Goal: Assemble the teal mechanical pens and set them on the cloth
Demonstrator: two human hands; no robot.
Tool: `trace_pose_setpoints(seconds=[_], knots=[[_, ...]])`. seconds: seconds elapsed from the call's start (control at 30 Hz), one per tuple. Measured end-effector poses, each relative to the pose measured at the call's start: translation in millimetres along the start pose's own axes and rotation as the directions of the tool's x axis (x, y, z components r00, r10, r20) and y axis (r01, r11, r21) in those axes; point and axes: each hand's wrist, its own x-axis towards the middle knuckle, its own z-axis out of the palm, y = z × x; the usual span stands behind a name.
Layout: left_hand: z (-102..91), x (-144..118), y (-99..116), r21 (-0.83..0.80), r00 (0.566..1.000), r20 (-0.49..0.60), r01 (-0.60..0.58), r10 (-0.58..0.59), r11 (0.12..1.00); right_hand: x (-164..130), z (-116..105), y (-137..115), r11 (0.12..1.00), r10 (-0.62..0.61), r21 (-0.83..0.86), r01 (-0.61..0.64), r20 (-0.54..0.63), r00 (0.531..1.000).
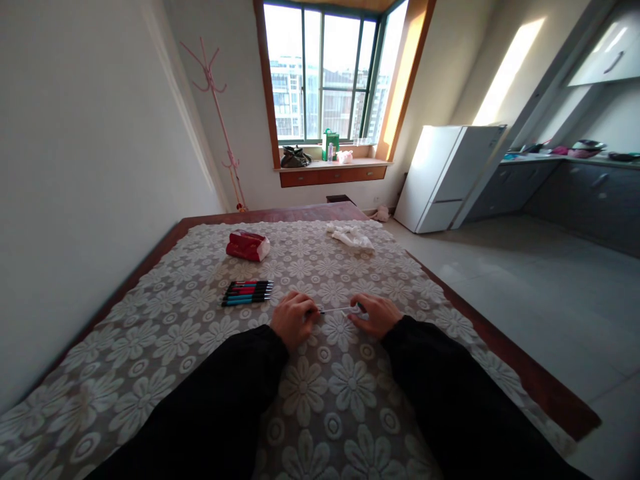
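Observation:
My left hand (295, 319) is closed, its fingers pinching the dark-tipped end of a thin white rod (336, 309) that looks like a pen refill. The rod lies level just above the flowered tablecloth (330, 383). At its other end my right hand (376, 315) curls with thumb and fingers closed on it; a small dark greenish spot shows between those fingers, too small to name. Left of my left hand, several pens (247, 292) in blue, red and black lie side by side in a row, their tips pointing right.
Farther back on the table are a red tissue pack (247, 246) and a crumpled white plastic bag (351, 238). Brown table edges (505, 350) show along the sides. A wall is on the left; a white fridge (440, 177) stands beyond on the right.

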Motion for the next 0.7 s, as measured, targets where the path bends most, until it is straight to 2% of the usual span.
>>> trace_pose_setpoints(seconds=[0.07, 0.23, 0.33, 0.43, 0.57, 0.7], knots=[[0.0, 0.5, -1.4, 0.008, 1.000, -0.013, 0.017, -0.017, 1.000, 0.3, 1.8, -2.3, 1.000, 0.019, -0.003, -0.019, 0.025, 1.000], [2.9, -0.5, -4.2, -0.006, 1.000, -0.023, -0.001, 0.001, 1.000, -0.5, 8.8, -15.1, 0.999, -0.032, -0.005, 0.032, 0.070, 0.997], [3.9, -0.9, -5.8, -0.020, 1.000, -0.026, -0.007, 0.006, 1.000, 0.0, 9.1, -12.6, 1.000, -0.003, 0.013, 0.003, 0.032, 0.999], [3.1, -0.5, -5.7, -0.050, 0.999, -0.046, -0.001, -0.002, 0.999, 2.9, 9.4, -0.4, 0.997, 0.040, 0.076, -0.035, -0.059, 0.997], [1.1, -0.2, -3.7, -0.089, 0.996, -0.090, 0.002, -0.010, 0.996, 8.7, 10.6, 15.5, 0.950, 0.144, 0.301, -0.089, -0.166, 0.976], [-0.3, -0.6, -2.4, -0.113, 0.994, -0.108, 0.002, -0.015, 0.994, 11.4, 8.2, 15.1, 0.777, 0.205, 0.629, -0.022, -0.220, 0.954]])
